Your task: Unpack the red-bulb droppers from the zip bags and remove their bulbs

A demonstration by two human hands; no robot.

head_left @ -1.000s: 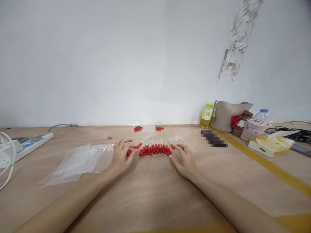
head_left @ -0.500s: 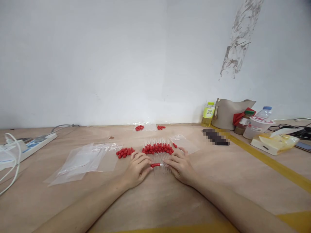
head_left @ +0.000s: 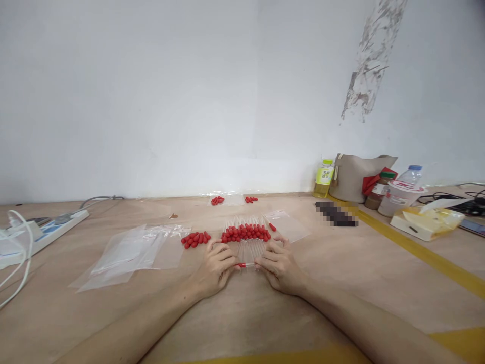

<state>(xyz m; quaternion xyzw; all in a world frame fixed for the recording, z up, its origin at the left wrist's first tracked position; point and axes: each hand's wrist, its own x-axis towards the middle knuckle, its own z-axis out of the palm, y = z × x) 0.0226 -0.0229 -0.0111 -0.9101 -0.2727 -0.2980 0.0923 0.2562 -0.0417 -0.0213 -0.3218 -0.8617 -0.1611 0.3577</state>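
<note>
My left hand [head_left: 214,265] and my right hand [head_left: 278,264] meet in front of me over the wooden table [head_left: 242,313]. Between their fingertips they hold one clear glass dropper with a red rubber bulb [head_left: 244,264], lying crosswise. Just beyond the hands lies a row of several clear droppers with red bulbs [head_left: 246,232]. A small heap of loose red bulbs [head_left: 195,238] sits to the left of that row. One stray red bulb [head_left: 272,227] lies at the row's right end.
Clear plastic bags [head_left: 129,250] lie at the left, another bag [head_left: 290,226] beyond my right hand. More red bulbs [head_left: 216,200] rest near the wall. A power strip with white cable [head_left: 41,230] is far left. Bottles, a grey bag [head_left: 359,177] and a yellow packet [head_left: 428,222] crowd the right.
Both hands drew back from the row toward me and closed together on one dropper. The red bulb between the fingers is now mostly covered by my left hand.
</note>
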